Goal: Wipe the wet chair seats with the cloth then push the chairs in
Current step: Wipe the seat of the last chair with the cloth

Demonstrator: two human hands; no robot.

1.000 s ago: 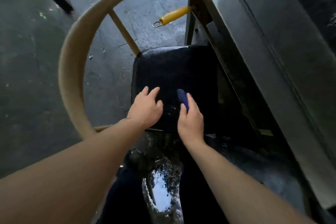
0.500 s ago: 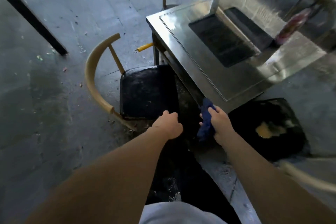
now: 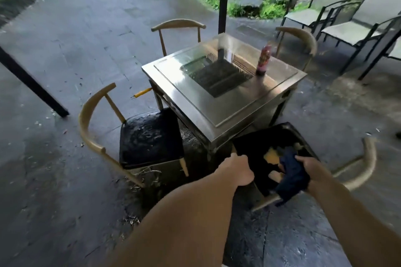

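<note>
Wiping the second seat looks like the step in hand. The right hand grips a bunched dark blue cloth, fingers closed around it, and holds it over the near edge of the right chair's black seat, which sits at the near corner of the steel table. The left hand is curled shut on that seat's front left edge, apparently steadying it. The seat cover appears torn, with yellowish padding showing through just beside the cloth.

To do this well, the person would likely open the cloth out flatter, so that more of it meets the seat, and draw it in long strokes from the table side toward the open edge, so that water runs off onto the paving, not back toward the middle. Around the torn patch a light touch seems wise, since a snagged edge could rip further and exposed foam would hold water. The left hand's hold should keep the chair from skidding on the wet ground.

The left chair stands beside the table with its seat mostly out and visibly glistening, so it may want another pass, and it is not yet pushed in. Two more chairs stand on the far sides, their seats hidden. A bottle stands upright on the table top, clear of the work.
</note>
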